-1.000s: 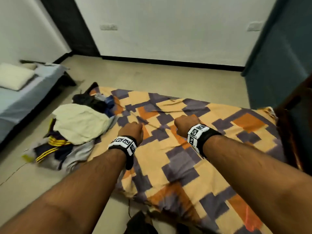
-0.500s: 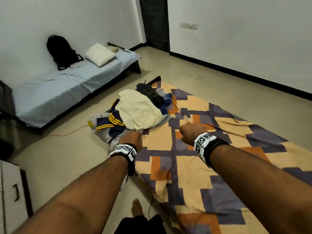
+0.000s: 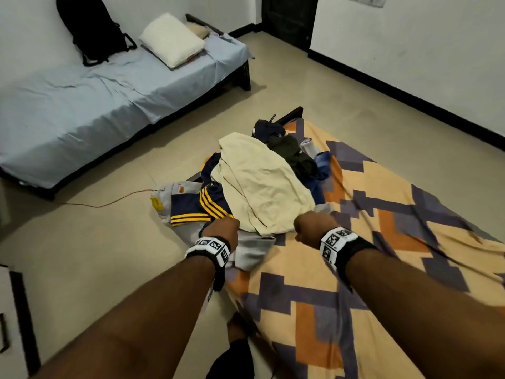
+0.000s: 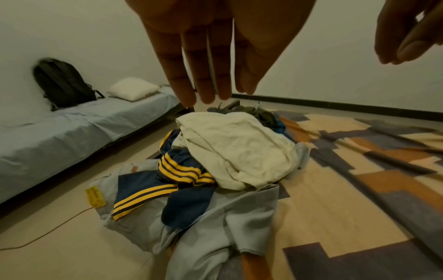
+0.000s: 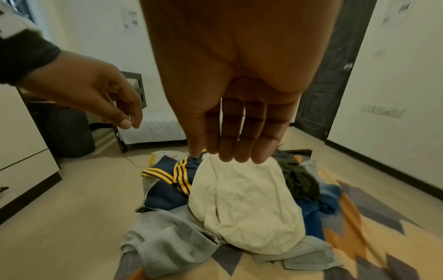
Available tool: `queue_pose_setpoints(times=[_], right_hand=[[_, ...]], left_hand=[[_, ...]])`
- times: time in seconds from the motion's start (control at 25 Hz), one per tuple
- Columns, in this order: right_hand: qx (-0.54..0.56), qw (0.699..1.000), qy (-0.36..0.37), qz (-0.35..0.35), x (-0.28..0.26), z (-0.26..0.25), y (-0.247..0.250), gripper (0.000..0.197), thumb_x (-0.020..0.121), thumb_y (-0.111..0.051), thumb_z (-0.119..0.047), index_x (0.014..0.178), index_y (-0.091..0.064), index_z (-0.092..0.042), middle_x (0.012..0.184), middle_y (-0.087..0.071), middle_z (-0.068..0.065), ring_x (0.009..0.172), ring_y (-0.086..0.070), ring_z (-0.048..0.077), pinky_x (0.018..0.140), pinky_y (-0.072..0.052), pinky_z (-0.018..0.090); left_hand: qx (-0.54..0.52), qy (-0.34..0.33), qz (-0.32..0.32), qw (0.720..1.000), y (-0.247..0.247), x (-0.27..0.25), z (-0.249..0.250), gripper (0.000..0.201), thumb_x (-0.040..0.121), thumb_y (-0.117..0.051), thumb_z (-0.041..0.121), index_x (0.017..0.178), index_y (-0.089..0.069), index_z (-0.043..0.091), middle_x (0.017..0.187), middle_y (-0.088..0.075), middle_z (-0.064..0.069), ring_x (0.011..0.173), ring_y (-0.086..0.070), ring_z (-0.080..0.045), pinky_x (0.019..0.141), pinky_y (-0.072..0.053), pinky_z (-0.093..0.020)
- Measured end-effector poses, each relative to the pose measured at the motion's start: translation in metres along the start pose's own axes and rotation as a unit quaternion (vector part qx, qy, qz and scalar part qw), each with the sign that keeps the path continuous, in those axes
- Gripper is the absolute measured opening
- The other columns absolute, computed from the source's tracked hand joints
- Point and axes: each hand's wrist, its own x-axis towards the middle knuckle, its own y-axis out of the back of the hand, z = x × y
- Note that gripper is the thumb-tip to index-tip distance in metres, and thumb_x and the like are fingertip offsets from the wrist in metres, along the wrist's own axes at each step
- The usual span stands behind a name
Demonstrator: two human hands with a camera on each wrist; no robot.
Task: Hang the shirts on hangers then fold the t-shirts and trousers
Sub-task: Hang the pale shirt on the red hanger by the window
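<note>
A pile of clothes lies at the left edge of the patterned sheet (image 3: 355, 269) on the floor. A cream garment (image 3: 262, 184) is on top, over a navy garment with yellow stripes (image 3: 202, 206), a grey garment (image 3: 251, 250), a dark green one (image 3: 297, 157) and a blue one (image 3: 319, 170). My left hand (image 3: 221, 228) hovers over the pile's near left side, and my right hand (image 3: 311, 225) over its near right side. The wrist views show the left hand (image 4: 210, 94) and the right hand (image 5: 235, 155) with straight fingers pointing down, holding nothing.
A low bed (image 3: 82, 105) with a backpack (image 3: 90, 28) and a pillow (image 3: 172, 39) stands at the left. An orange cable (image 3: 109, 203) runs over the floor to the pile. A drawer cabinet (image 3: 11, 324) is at the near left, a dark door (image 3: 289, 20) at the back.
The view has swung left and both hands have travelled from above the middle of the sheet to the near side of the clothes pile.
</note>
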Motion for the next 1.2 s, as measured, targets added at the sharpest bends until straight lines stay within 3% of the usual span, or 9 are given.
queue_pose_setpoints(times=[0.16, 0.28, 0.4, 0.56, 0.68, 0.8, 0.96, 1.12, 1.2], right_hand=[[0.015, 0.997, 0.013, -0.077, 0.109, -0.027, -0.043, 0.013, 0.093, -0.053, -0.018, 0.098, -0.062, -0.010, 0.106, -0.052, 0.013, 0.100, -0.058, 0.035, 0.077, -0.049, 0.039], [0.019, 0.993, 0.012, -0.115, 0.171, -0.039, -0.089, 0.020, 0.092, -0.053, -0.019, 0.108, -0.063, -0.011, 0.116, -0.046, 0.012, 0.104, -0.056, 0.036, 0.073, -0.043, 0.038], [0.034, 0.991, -0.011, -0.132, 0.211, -0.043, -0.126, 0.024, 0.094, -0.051, -0.024, 0.114, -0.063, -0.018, 0.119, -0.048, 0.010, 0.107, -0.058, 0.036, 0.083, -0.048, 0.040], [0.072, 0.975, -0.044, -0.207, 0.249, -0.050, -0.165, 0.035, 0.095, -0.048, -0.036, 0.130, -0.055, -0.032, 0.148, -0.032, 0.010, 0.118, -0.054, 0.036, 0.096, -0.046, 0.041], [0.036, 0.972, -0.041, -0.228, 0.256, -0.054, -0.181, 0.035, 0.098, -0.045, -0.032, 0.130, -0.053, -0.021, 0.157, -0.016, 0.018, 0.119, -0.052, 0.041, 0.093, -0.045, 0.044], [0.060, 0.987, -0.045, -0.141, 0.244, -0.054, -0.171, 0.032, 0.098, -0.045, -0.028, 0.125, -0.055, -0.014, 0.139, -0.046, 0.014, 0.114, -0.052, 0.037, 0.089, -0.045, 0.042], [0.164, 0.984, -0.027, 0.068, 0.179, -0.041, -0.114, 0.015, 0.084, -0.060, -0.021, 0.096, -0.058, -0.013, 0.096, -0.061, 0.009, 0.091, -0.053, 0.036, 0.074, -0.040, 0.040], [0.249, 0.934, -0.030, 0.256, 0.084, -0.019, -0.050, 0.020, 0.068, -0.059, -0.007, 0.077, -0.045, -0.018, 0.074, -0.052, 0.005, 0.068, -0.044, 0.028, 0.059, -0.041, 0.042], [0.268, 0.902, -0.053, 0.333, 0.023, -0.007, -0.012, 0.020, 0.069, -0.061, -0.009, 0.081, -0.047, -0.015, 0.076, -0.051, 0.006, 0.071, -0.045, 0.028, 0.061, -0.037, 0.037]], left_hand=[[0.021, -0.035, -0.093, 0.995, -0.038, 0.095, -0.049, 0.026, 0.093, -0.046, 0.008, 0.115, -0.057, 0.017, 0.126, -0.049, -0.011, 0.110, -0.052, -0.032, 0.089, -0.047, -0.041], [0.048, -0.070, -0.181, 0.980, -0.083, 0.162, -0.069, 0.046, 0.088, -0.056, 0.004, 0.131, -0.053, 0.022, 0.156, -0.014, -0.007, 0.125, -0.043, -0.034, 0.094, -0.047, -0.044], [0.042, -0.099, -0.198, 0.974, -0.120, 0.205, -0.069, 0.071, 0.082, -0.060, -0.004, 0.142, -0.036, 0.027, 0.159, 0.010, 0.001, 0.131, -0.036, -0.035, 0.091, -0.049, -0.048], [0.036, -0.102, -0.219, 0.970, -0.166, 0.230, -0.069, 0.059, 0.089, -0.055, 0.007, 0.142, -0.034, 0.023, 0.158, -0.007, -0.006, 0.129, -0.039, -0.036, 0.096, -0.045, -0.048], [0.053, -0.110, -0.221, 0.968, -0.175, 0.232, -0.074, 0.046, 0.093, -0.052, 0.018, 0.137, -0.041, 0.021, 0.152, -0.023, -0.008, 0.123, -0.044, -0.035, 0.096, -0.043, -0.046], [0.024, -0.104, -0.176, 0.979, -0.155, 0.228, -0.072, 0.052, 0.093, -0.050, 0.019, 0.142, -0.033, 0.024, 0.150, -0.026, -0.007, 0.124, -0.045, -0.034, 0.096, -0.044, -0.046], [-0.033, -0.160, -0.052, 0.985, -0.101, 0.198, -0.048, 0.081, 0.088, -0.058, 0.012, 0.148, -0.011, 0.040, 0.158, 0.009, -0.003, 0.122, -0.043, -0.034, 0.091, -0.047, -0.044], [-0.088, -0.227, 0.034, 0.969, -0.024, 0.152, 0.003, 0.042, 0.088, -0.057, 0.025, 0.129, -0.051, 0.036, 0.157, -0.012, 0.000, 0.136, -0.028, -0.028, 0.103, -0.035, -0.043], [-0.126, -0.280, 0.096, 0.947, 0.023, 0.112, 0.039, 0.033, 0.085, -0.049, 0.023, 0.113, -0.067, 0.026, 0.143, -0.044, -0.005, 0.124, -0.046, -0.031, 0.099, -0.040, -0.042]])
